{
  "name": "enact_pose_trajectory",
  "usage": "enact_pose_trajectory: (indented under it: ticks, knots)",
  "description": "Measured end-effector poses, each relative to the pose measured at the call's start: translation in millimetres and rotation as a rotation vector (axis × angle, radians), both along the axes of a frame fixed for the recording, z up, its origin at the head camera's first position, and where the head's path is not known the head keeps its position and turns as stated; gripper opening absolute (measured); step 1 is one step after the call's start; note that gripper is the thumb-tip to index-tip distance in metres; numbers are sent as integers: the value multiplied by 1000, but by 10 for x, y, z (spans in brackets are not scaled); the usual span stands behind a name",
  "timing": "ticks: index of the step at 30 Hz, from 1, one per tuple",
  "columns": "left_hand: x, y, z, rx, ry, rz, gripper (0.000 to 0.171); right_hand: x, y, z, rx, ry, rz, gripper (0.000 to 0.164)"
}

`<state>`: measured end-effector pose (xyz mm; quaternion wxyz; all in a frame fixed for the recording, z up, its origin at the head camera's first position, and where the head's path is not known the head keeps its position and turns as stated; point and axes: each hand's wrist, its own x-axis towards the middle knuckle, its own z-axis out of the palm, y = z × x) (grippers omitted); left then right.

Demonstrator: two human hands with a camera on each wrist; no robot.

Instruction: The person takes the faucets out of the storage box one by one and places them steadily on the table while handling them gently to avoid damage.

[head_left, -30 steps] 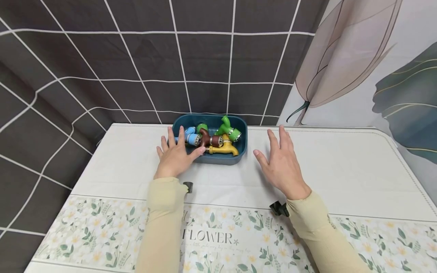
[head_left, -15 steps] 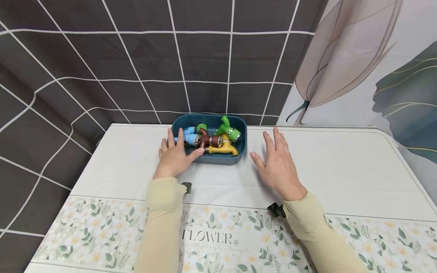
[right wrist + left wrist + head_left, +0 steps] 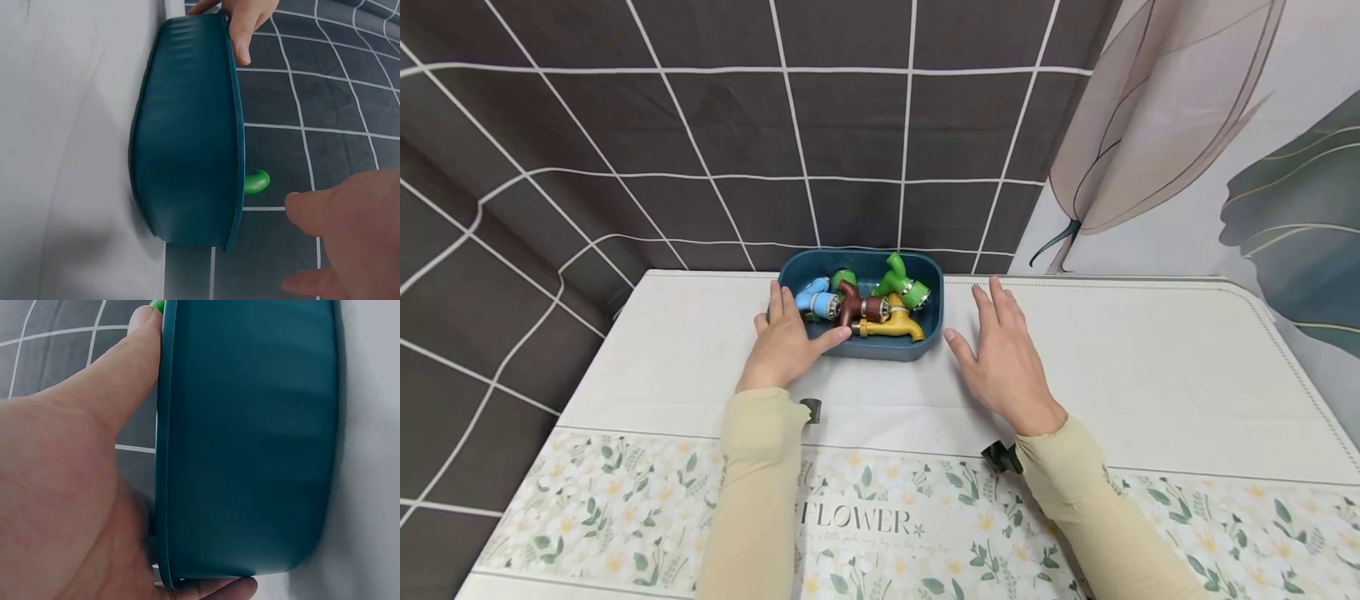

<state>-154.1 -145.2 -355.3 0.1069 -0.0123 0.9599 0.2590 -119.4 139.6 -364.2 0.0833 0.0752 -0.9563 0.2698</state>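
Observation:
A dark blue plastic basin (image 3: 883,353) stands at the back of the table with several toy-coloured taps in it. Among them are a blue tap (image 3: 823,306), a brown tap (image 3: 852,304), a yellow tap (image 3: 895,329) and a green tap (image 3: 895,271). My left hand (image 3: 780,350) holds the basin's left end: thumb over the front rim, fingers along the outer end wall, as the left wrist view shows. Beside the right end, my right hand (image 3: 1006,357) hovers apart from the basin, fingers extended and thumb toward its corner.
A dark grid-patterned curtain (image 3: 857,125) hangs right behind the basin. The white table cover (image 3: 1150,367) bears a floral band (image 3: 617,508) with printed lettering near the front. Each wrist has a small black device (image 3: 1002,457) on it.
My left fingers have come down from above the rim to the basin's left end and drawn closer together. My right hand has moved left toward the basin, which stays in place.

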Motion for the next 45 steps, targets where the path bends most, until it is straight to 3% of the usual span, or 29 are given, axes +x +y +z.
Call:
enact_pose_trajectory:
  ticks: [12, 45]
  knots:
    - [-6, -1, 8, 5, 0, 14, 120, -75, -63, -7, -75, 0, 51, 68]
    - [2, 7, 26, 13, -7, 31, 120, -372, -263, 72, -127, 54, 130, 61]
